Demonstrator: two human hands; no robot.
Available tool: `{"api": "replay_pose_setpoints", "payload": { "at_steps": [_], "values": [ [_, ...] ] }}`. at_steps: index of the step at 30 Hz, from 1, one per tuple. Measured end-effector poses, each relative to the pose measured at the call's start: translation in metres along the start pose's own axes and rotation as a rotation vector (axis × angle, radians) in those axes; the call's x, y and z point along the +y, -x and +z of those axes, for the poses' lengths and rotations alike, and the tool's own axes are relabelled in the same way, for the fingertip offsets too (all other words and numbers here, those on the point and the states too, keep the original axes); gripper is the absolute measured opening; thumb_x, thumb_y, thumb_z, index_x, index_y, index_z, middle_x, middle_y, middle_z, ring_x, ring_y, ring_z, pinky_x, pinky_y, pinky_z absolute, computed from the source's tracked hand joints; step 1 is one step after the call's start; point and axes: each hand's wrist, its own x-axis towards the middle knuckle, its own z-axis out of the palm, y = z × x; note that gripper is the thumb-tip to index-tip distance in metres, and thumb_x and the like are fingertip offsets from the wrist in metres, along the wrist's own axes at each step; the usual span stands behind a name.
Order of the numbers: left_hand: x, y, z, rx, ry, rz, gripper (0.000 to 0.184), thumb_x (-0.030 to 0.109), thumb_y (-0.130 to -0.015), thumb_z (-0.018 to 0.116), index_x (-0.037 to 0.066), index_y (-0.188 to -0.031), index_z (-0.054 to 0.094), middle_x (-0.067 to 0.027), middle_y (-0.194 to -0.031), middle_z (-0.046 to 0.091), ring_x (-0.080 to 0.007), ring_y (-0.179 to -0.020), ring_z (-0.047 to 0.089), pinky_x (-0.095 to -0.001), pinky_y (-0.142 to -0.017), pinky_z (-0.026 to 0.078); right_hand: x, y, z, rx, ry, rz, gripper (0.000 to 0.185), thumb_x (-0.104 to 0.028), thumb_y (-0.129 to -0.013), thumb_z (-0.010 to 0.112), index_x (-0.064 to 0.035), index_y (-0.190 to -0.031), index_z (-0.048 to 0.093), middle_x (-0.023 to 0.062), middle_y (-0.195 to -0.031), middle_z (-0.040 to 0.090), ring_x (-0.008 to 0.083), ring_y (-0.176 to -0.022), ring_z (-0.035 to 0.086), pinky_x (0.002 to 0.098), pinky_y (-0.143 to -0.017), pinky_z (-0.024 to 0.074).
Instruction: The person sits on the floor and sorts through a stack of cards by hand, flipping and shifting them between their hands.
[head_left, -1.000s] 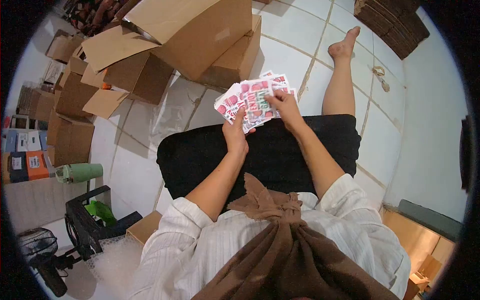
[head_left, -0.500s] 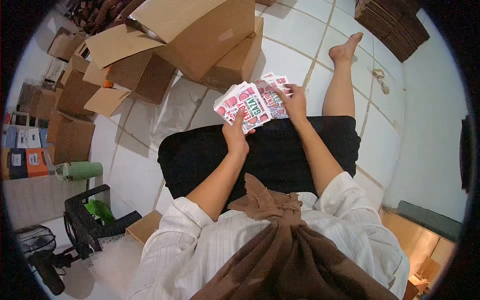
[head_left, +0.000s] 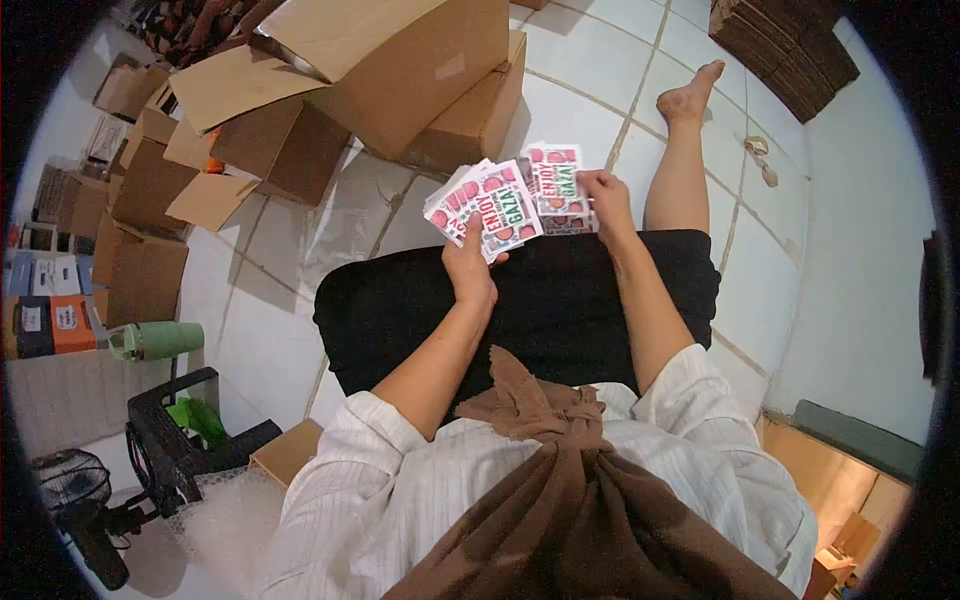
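My left hand (head_left: pixel 470 268) grips a fanned stack of printed cards (head_left: pixel 497 212), thumb on top, just above the black cloth over my lap. The cards are white with pink and red pictures and the words "ENJOY" and "GAZA!". To their right, my right hand (head_left: pixel 608 205) pinches the right edge of a single card (head_left: pixel 557 182) of the same print. Under that card, more cards (head_left: pixel 567 225) show at the edge of the black cloth (head_left: pixel 560 280); what they rest on is hidden.
Open cardboard boxes (head_left: pixel 400 80) stand on the tiled floor ahead and to the left. Folded cardboard (head_left: pixel 785 50) is stacked at the far right. A green tumbler (head_left: pixel 160 340), a black fan (head_left: pixel 75 490) and bubble wrap (head_left: pixel 230 520) lie to my left.
My right hand has shifted slightly right and down, and the card at its fingers now lies face-up in plain view. The left hand's fan has spread a little.
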Motion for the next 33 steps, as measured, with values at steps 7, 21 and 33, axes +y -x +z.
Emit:
{"api": "replay_pose_setpoints", "payload": {
  "at_steps": [7,21,33],
  "values": [
    [0.002,0.001,-0.001,0.025,-0.027,-0.036,0.032,0.027,-0.084,0.055,0.002,-0.105,0.049,-0.0056,-0.086,0.061,-0.0126,-0.064,0.062,-0.0199,-0.038,0.046,0.025,-0.011,-0.008,0.169,0.451,-0.009,0.031,-0.025,-0.071,0.066,0.0002,-0.090,0.063,0.0105,-0.061,0.059,0.0179,-0.056,0.054,0.0298,-0.058,0.0448],
    [-0.001,-0.002,-0.006,-0.058,0.002,-0.015,0.029,0.021,-0.081,0.060,0.000,-0.099,0.052,-0.0053,-0.081,0.061,-0.0113,-0.059,0.060,-0.0213,-0.037,0.046,-0.018,0.043,0.048,-0.334,0.100,-0.068,0.022,-0.020,-0.077,0.064,0.0002,-0.085,0.060,0.0029,-0.074,0.058,0.0102,-0.067,0.050,0.0236,-0.063,0.0403],
    [-0.001,-0.002,-0.004,0.004,-0.026,0.003,0.028,0.020,-0.082,0.059,0.000,-0.100,0.051,-0.0063,-0.084,0.060,-0.0121,-0.063,0.060,-0.0217,-0.039,0.047,0.034,-0.017,-0.008,0.189,0.864,-0.195,0.033,-0.026,-0.071,0.067,-0.0037,-0.095,0.060,0.0141,-0.071,0.058,0.0204,-0.062,0.055,0.0317,-0.063,0.0453]
  ]
}}
